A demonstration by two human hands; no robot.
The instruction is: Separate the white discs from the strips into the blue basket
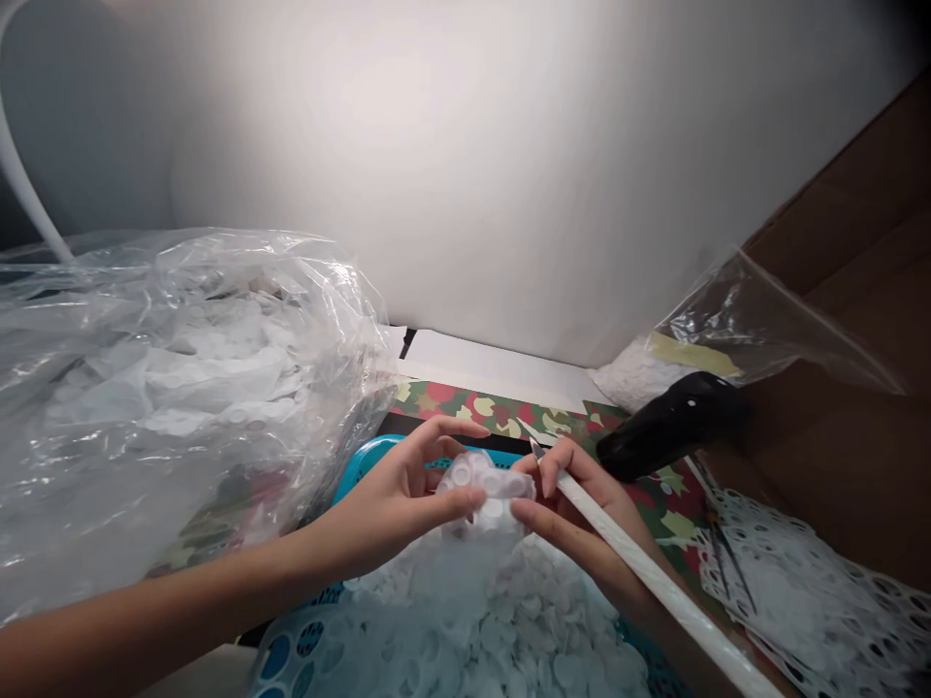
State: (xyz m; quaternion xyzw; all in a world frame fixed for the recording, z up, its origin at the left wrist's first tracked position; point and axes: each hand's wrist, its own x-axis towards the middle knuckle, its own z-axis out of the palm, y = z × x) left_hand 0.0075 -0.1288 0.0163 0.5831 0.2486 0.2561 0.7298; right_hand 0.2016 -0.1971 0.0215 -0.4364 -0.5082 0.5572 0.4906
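Note:
My left hand (397,494) pinches a small translucent white plastic piece with round bumps (484,485) between thumb and fingers. My right hand (582,514) grips the same piece from the right and also holds a long white-handled craft knife (655,582), its blade tip pointing up near the piece. Both hands hover over a blue perforated basket (360,465) heaped with several small white round discs (509,620).
A large clear plastic bag of white plastic sheets (175,388) fills the left. At right lie a black handle-shaped object (669,422), a smaller clear bag (727,339), a punched white sheet (800,572) and a brown cardboard wall (858,291). A leaf-patterned mat (501,412) covers the table.

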